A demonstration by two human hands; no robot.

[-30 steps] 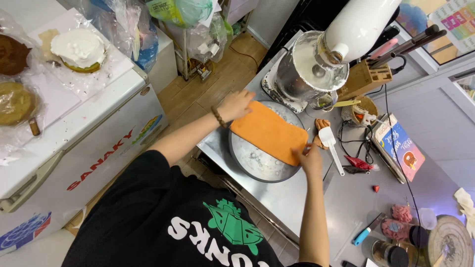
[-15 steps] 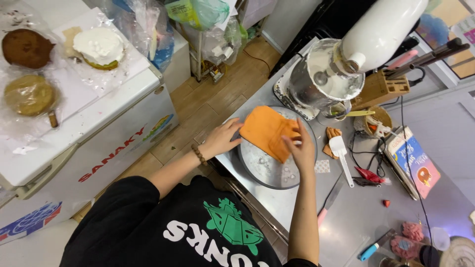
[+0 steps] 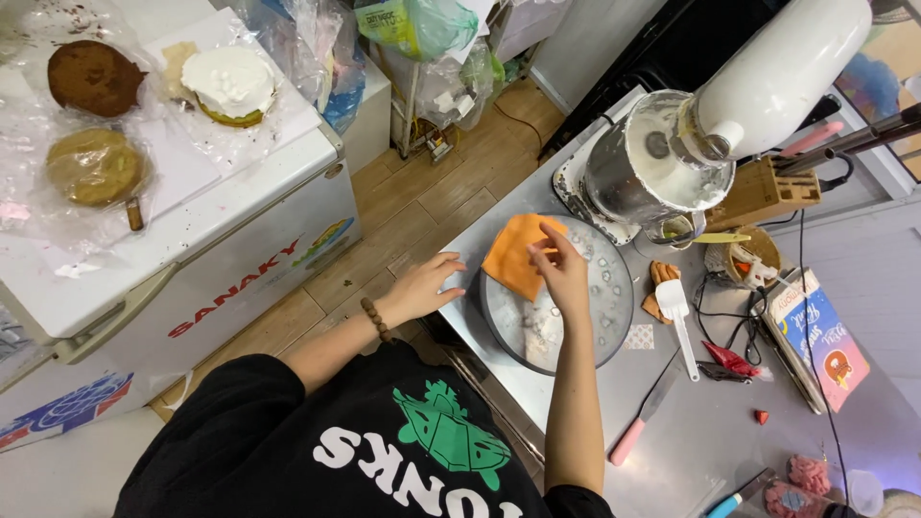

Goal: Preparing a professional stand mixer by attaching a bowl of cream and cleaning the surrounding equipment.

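Pinching the folded orange cloth [image 3: 518, 254] between its fingers, the right hand [image 3: 561, 273] holds it over the far-left part of the round metal turntable plate [image 3: 604, 326], whose wet surface is dotted with droplets and white smears. The left hand [image 3: 427, 286] lies open, grasping nothing, fingers spread on the steel counter [image 3: 691, 432] just beside the plate's left rim.

Judging from this, wiping well means keeping the cloth flat and pressed under the fingers, sweeping from the rim inward so the smears gather rather than spread, while the free hand steadies the plate's edge so the disc does not spin away.

Just beyond the plate stands a white stand mixer with a steel bowl [image 3: 662, 163] coated in cream. To the right lie a white spatula [image 3: 677, 317] and a pink-handled knife [image 3: 641, 420]. Well apart, across the wooden floor, a white chest freezer [image 3: 201, 278] carries a cream-topped cake [image 3: 228, 84] and two bare sponge rounds under plastic wrap.
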